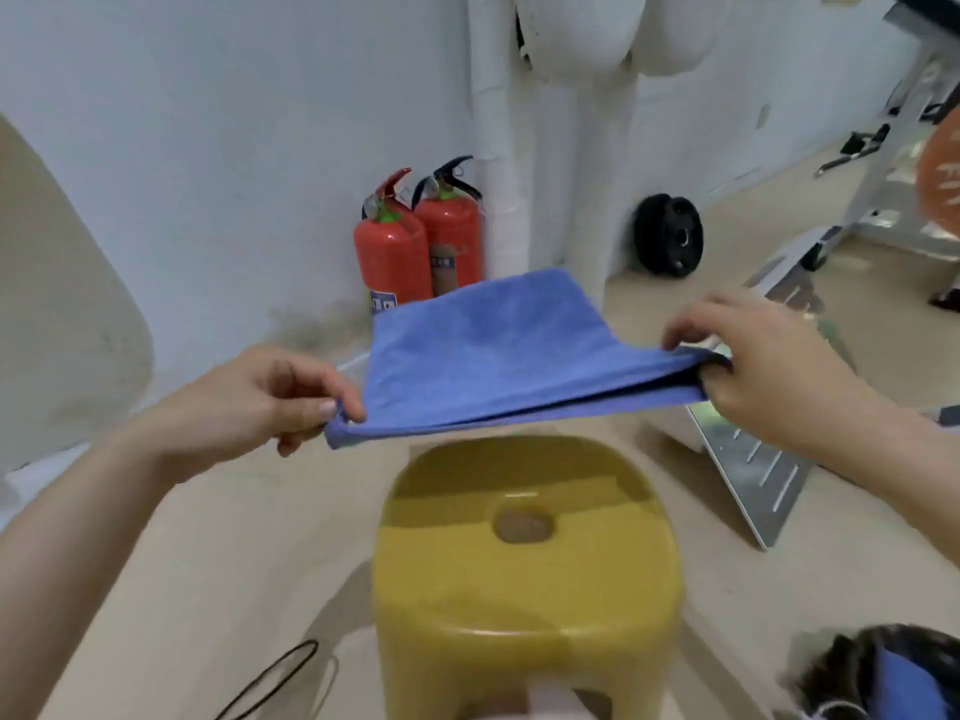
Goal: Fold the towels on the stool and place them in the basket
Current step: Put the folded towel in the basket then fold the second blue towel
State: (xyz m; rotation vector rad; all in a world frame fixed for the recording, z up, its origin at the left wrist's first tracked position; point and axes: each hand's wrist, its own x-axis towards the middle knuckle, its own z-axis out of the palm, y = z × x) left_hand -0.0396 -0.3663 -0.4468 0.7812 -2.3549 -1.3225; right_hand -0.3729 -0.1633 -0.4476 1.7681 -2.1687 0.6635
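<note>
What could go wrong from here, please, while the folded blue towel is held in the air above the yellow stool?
First, the left hand and right hand pinch only the near corners of the blue towel; its far edge is free, so the layers may slip and the fold open. Second, the basket sits at the lower right, largely cut off from view, so the towel could catch its rim.

hand (244, 402) (769, 366) x2 | blue towel (498, 356) (904, 683) x2 | stool (524, 589) x1 | basket (831, 672) x1 | fire extinguisher (392, 257) (454, 236) x2 | weight plate (668, 235) x1
</note>
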